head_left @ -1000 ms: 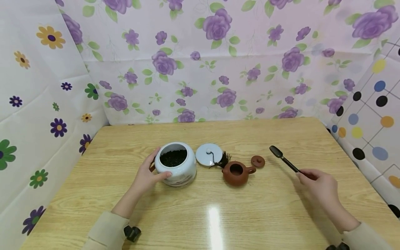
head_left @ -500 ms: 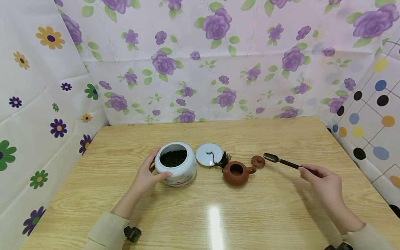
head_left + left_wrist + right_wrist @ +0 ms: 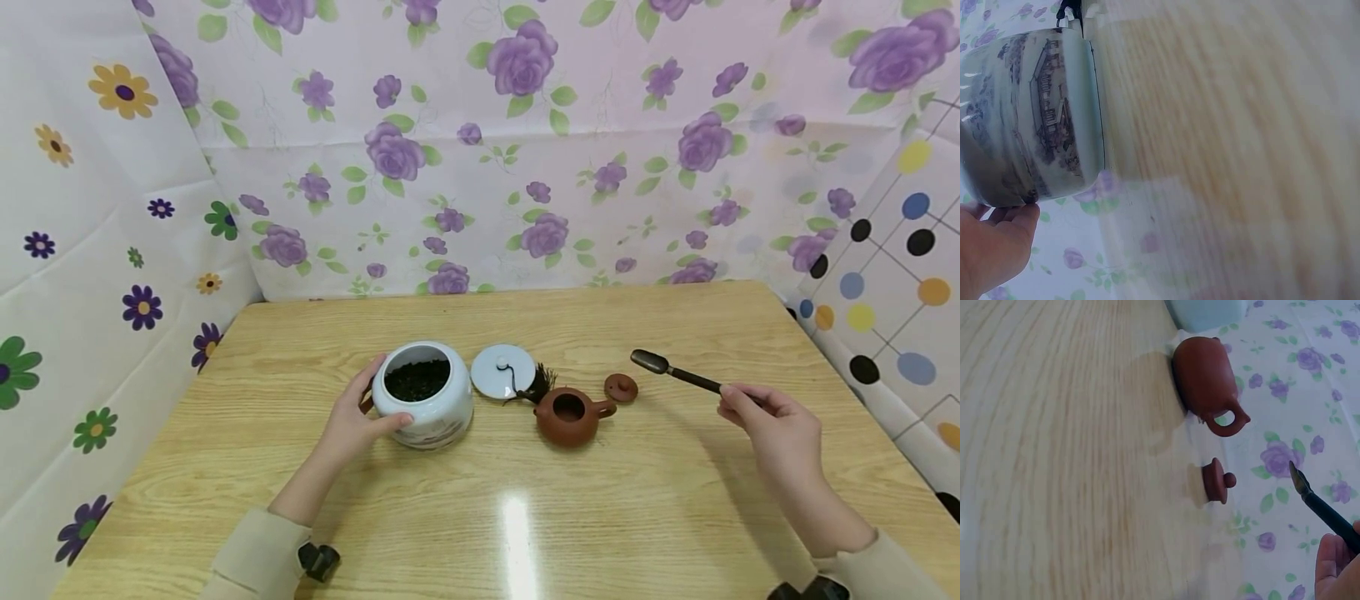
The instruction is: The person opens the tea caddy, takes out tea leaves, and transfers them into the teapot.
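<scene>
My left hand [image 3: 351, 427] curls round the left side of a white porcelain jar [image 3: 423, 403] filled with dark tea leaves; in the left wrist view the painted jar [image 3: 1029, 119] fills the upper left with my fingers [image 3: 997, 244] under it. My right hand [image 3: 765, 421] pinches the handle of a dark tea scoop [image 3: 671, 372], held above the table with its bowl pointing left toward the small brown teapot lid [image 3: 621, 387]. The open brown teapot [image 3: 568, 414] stands between jar and lid. In the right wrist view the teapot [image 3: 1207, 381], its lid [image 3: 1216, 481] and the scoop [image 3: 1322, 509] show.
The jar's white lid [image 3: 502, 371] lies behind the teapot with a dark tassel [image 3: 534, 386] beside it. The wooden table [image 3: 480, 517] is walled by floral sheets on the left, back and right.
My right hand has lifted the scoop off the table and swung its bowl left and slightly up, toward the teapot lid. The left hand and jar have stayed put.
</scene>
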Available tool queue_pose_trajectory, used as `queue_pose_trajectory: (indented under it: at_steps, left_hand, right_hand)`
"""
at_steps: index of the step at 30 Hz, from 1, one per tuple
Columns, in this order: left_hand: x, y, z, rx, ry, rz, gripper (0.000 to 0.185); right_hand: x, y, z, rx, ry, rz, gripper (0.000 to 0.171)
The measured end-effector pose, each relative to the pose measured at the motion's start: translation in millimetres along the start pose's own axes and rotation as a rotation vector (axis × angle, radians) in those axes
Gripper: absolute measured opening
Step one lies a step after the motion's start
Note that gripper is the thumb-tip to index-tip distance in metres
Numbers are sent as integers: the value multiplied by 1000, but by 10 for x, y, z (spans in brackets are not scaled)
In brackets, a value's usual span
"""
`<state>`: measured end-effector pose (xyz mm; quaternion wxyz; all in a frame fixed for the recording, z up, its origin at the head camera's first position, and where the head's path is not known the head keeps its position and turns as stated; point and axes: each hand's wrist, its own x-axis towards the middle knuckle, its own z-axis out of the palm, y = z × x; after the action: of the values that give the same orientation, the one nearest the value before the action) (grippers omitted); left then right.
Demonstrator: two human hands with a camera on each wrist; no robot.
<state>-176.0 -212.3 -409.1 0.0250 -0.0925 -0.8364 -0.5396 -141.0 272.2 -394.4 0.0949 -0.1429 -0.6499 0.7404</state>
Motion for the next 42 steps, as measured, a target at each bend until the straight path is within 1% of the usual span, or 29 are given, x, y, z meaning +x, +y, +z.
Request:
queue_pose_trajectory:
  at_steps: [4,10,13,17,20,22,25,27,29,32,35,38,42]
  left_hand:
    - [0,3,0,-3,0,-2,91]
    - [-1,2,-3,-4,0,-3,91]
    - [-1,-3,-3,-3,1,-1,91]
    - [4,-11,-4,-1,3,-1,91]
    - [6,-15,-8,2,-1,-7,92]
    - [6,-16,-12,6,-7,-12,93]
    - [6,-16,-17,13,-17,-19,94]
    - [8,-19,-19,13,-18,-20,94]
    - [10,-23,-20,12,-18,-21,94]
    - [8,-21,-18,7,-18,-15,93]
    - [5,-15,-17,4,-17,-9,93]
    - [2,-5,-18,4,-17,-9,93]
    - [2,0,-19,7,-20,-14,93]
  right_hand:
    - [4,-27,51,73,10,-37,10]
    - [26,-78,112,127,28,-82,11]
    - [39,-107,163,152,39,-85,10]
    - [36,-158,248,195,20,-73,10]
    - [38,-186,305,231,-3,-75,13]
    - [56,-184,344,230,3,-94,16]
    - [109,-150,386,271,8,-126,20]
    - [114,-155,423,274,11,-132,23]
    - [105,-180,458,308,-13,-129,26]
    - [48,-265,531,319,-39,-104,25]
    - [15,-332,592,395,-82,-86,19]
    - [12,-362,642,440,-106,-88,14]
    - [19,-366,702,467,-132,-101,12]
